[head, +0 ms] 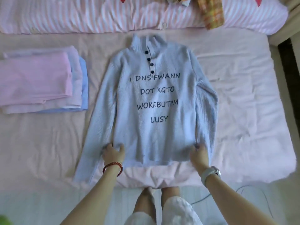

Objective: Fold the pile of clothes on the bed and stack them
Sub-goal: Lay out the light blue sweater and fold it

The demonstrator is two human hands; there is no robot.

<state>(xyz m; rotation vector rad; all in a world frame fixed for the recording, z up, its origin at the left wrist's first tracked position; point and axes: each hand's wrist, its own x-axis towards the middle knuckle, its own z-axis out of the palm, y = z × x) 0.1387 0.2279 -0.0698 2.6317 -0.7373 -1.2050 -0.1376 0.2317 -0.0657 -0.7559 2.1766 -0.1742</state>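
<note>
A pale blue knit sweater [152, 98] with dark buttons and printed lettering lies flat, front up, in the middle of the bed, collar at the far end, sleeves down both sides. My left hand [112, 153] grips the hem's left corner. My right hand [200, 152] grips the hem's right corner. A stack of folded clothes [40, 82], pink on top and blue below, sits to the left. More unfolded clothes [209, 12], yellow-orange patterned, lie at the far edge.
The bed sheet [243, 95] is pale pink and wrinkled. A striped pink duvet [97, 15] runs along the far side. The floor and a cable [253, 192] lie at the near right, past the bed's edge.
</note>
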